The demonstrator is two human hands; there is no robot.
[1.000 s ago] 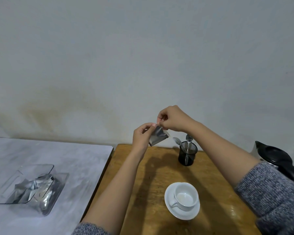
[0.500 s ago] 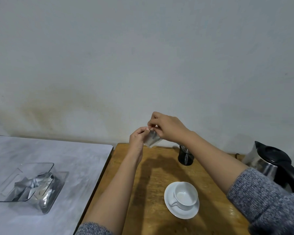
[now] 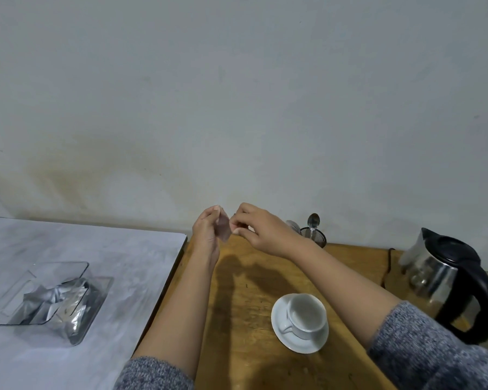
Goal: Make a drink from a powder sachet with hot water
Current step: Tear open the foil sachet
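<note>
Here, line by line, from the sachet outward.

Sachet (image 3: 223,229): held up in the air over the far edge of the wooden surface (image 3: 245,299), blurred, so a tear cannot be confirmed.

Left hand (image 3: 207,230): closed around the sachet's left side, steadying it as an anchor.

Right hand (image 3: 258,230): fingertips pinched together at the sachet's right edge, likely to rip the top open; whether it grips the body or a torn strip is too blurred to tell.

Step, as judged: opening the packet, early in the task, since the cup looks empty.

Cup (image 3: 306,313): white, upright on its saucer (image 3: 299,342), near and right of the hands, well placed to receive the powder.

Kettle (image 3: 448,282): steel with a black lid and handle, at the right, handle toward the person for an easy pour.

Spoon holder (image 3: 314,237): dark mesh pot at the far edge behind the right wrist, a spoon (image 3: 313,222) standing in it, ready for stirring.

Clear tray (image 3: 40,294): on the grey surface (image 3: 124,254) to the left, holding more foil sachets.
</note>
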